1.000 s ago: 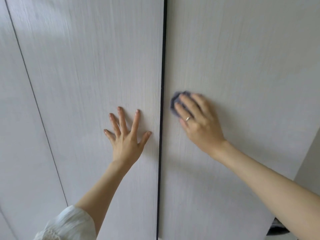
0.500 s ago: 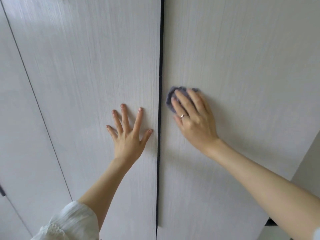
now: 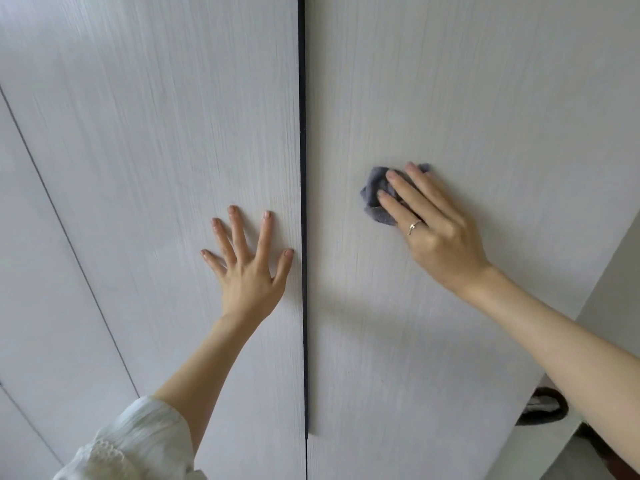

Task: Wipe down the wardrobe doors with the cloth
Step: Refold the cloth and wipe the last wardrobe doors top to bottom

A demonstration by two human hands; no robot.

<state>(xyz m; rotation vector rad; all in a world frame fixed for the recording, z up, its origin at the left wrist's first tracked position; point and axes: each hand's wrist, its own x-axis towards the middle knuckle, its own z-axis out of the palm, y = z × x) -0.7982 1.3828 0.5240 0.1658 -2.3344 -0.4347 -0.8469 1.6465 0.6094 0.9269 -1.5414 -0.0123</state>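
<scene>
head view: crumpled grey-blue cloth [image 3: 375, 199] pressed flat against pale wood-grain right wardrobe door [image 3: 485, 98] under straight fingers of right hand [image 3: 436, 230], mid-wipe, apart from dark centre gap [image 3: 302, 202]. left hand [image 3: 247, 268] splayed wide on pale wood-grain left wardrobe door [image 3: 156, 133], holding nothing, probably bracing it shut. dirt, if any, too faint to tell.

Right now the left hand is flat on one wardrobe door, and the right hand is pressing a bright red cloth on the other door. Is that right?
Almost. The cloth is greyish purple, not bright red, as the head view shows. The rest holds: the left hand lies flat on the left door, and the right hand presses the cloth on the right door.
</scene>
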